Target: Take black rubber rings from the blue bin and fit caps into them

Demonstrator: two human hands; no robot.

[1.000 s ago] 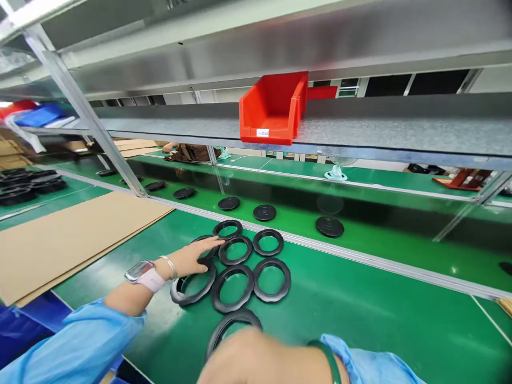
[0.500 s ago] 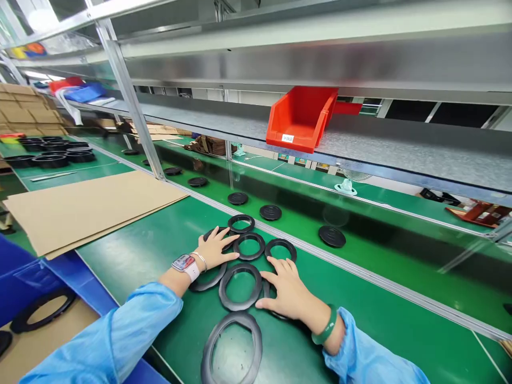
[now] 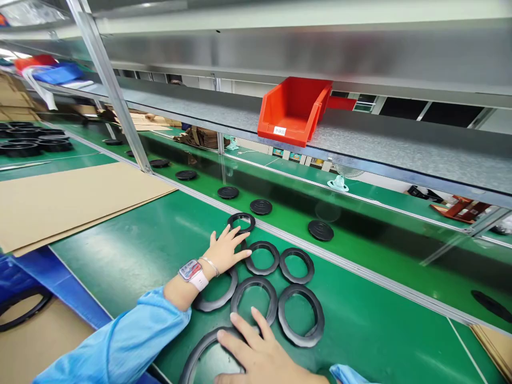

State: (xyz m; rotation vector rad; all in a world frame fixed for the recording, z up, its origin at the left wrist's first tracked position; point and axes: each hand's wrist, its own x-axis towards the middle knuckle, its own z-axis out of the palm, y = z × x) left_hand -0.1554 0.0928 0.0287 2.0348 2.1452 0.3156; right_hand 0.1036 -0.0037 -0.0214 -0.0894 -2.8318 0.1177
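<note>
Several black rubber rings (image 3: 296, 265) lie in a cluster on the green work surface (image 3: 372, 330). My left hand (image 3: 226, 249) rests flat with fingers spread on a ring that it mostly hides, next to the farthest ring (image 3: 241, 222). A watch and a bracelet sit on that wrist. My right hand (image 3: 260, 354) lies open at the bottom edge, fingers spread over the nearest ring (image 3: 200, 356) and touching the middle ring (image 3: 254, 300). Both sleeves are light blue.
Black round discs (image 3: 320, 230) sit in a row on the conveyor belt behind a metal rail. Cardboard sheets (image 3: 68, 200) lie at left. A red bin (image 3: 293, 109) stands on the shelf overhead. A blue crate with cardboard and a ring (image 3: 22, 312) is at lower left.
My right hand has drawn back toward me, from the right-hand rings to the nearest ring. My left hand stays on its ring. The view has shifted slightly.
</note>
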